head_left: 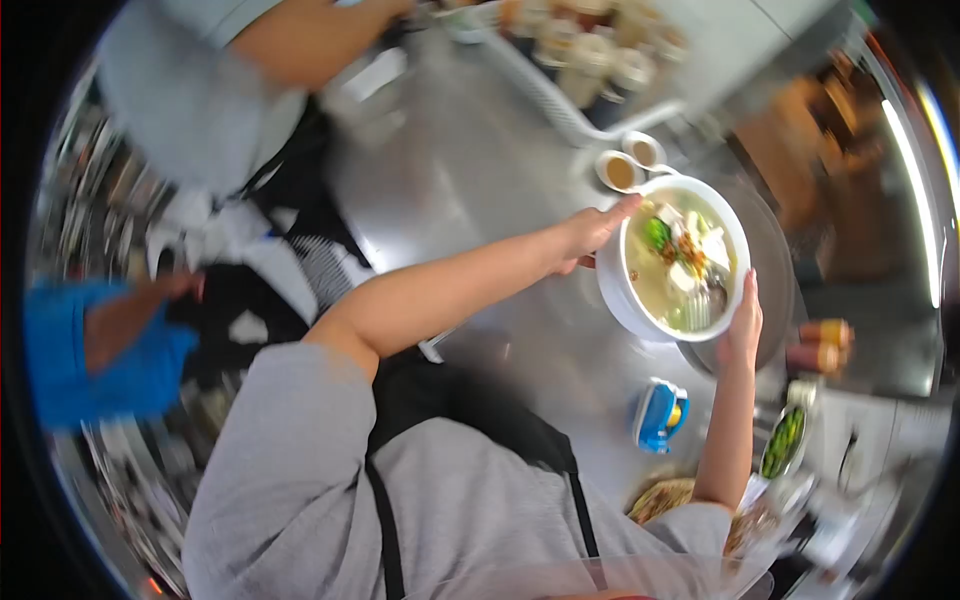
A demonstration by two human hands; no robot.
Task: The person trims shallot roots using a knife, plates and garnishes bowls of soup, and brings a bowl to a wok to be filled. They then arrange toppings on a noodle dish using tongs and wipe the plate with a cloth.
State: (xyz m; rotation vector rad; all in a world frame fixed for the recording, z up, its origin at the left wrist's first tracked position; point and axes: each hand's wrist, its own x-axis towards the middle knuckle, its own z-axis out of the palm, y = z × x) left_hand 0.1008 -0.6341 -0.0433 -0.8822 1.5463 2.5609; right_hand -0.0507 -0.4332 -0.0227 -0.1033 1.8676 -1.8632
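A large white bowl (622,290) of pale soup is held between my two hands. In the soup are white pieces, a green leaf and brown crispy bits, with a fork (697,312) and a spoon (716,294) resting inside. My left hand (598,232) grips the left rim, thumb on top and fingers under the side. My right hand (742,318) is closed around the lower right side; its fingers are partly hidden. Behind the bowl lies a round grey tray (772,270). Whether the bowl touches it, I cannot tell. Two small white cups of brown sauce (620,173) stand beside the bowl's far rim.
On the steel counter (450,170), a white basket (545,105) holds several lidded drinks. Nearer sit a blue-and-white object (656,415) and a dish of green vegetables (783,440). Red-brown bottles (822,345) lie at right. Two people stand at left, one in a blue sleeve (110,350).
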